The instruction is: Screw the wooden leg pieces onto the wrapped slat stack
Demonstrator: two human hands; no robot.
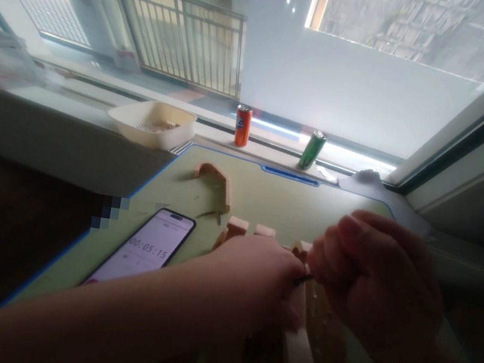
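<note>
My left hand (262,275) reaches across a partly built light wooden frame (300,354), its fingers closed over the wood and largely hidden. Block-like wooden ends (238,224) stick up beyond that wrist. Opposite, my right hand (365,273) is curled into a fist around a thin dark tool (303,280). Only a short length of this tool shows, pointing at the wood by my left fingers; its kind cannot be made out. Under my right hand lies a brown strip or pack (330,340) with small shiny bits on it, perhaps screws.
A phone (148,246) displaying a timer lies left of my forearm on the blue-edged table (169,180). Farther back are a curved wooden piece (221,184) and small thin metal parts (218,217). The windowsill holds a cream basket (153,132), an orange can (242,127) and a green can (312,151).
</note>
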